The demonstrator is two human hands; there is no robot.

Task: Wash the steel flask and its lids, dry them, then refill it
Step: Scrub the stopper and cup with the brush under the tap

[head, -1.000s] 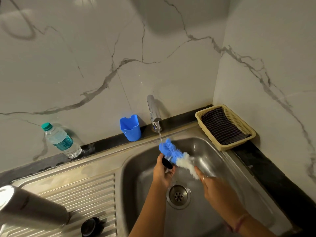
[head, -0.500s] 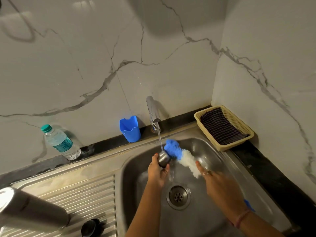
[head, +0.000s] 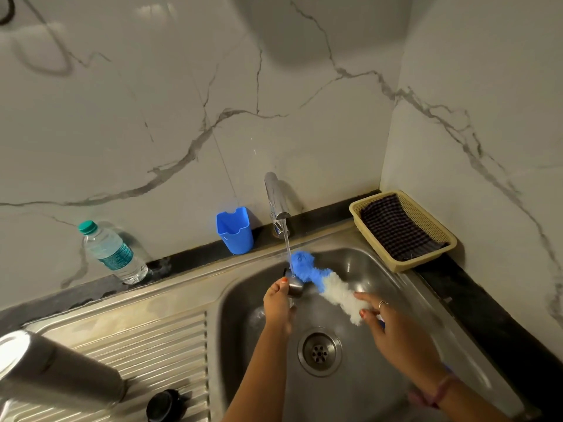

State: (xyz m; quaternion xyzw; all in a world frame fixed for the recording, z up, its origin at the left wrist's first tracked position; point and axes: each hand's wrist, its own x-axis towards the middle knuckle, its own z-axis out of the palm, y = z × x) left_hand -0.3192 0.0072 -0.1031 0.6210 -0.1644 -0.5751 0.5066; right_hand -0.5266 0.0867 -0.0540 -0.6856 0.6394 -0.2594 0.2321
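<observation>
Under the chrome tap (head: 275, 202), left hand (head: 278, 303) grips small steel lid (head: 295, 287); right hand (head: 396, 333) holds fluffy blue & white bottle brush (head: 323, 281) against it, over steel sink (head: 359, 400).

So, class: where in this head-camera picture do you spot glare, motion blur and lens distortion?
Head view: glare whitens the steel flask; the right hand smears with motion blur; the wide lens bends the sink rim and leans the water bottle.
</observation>
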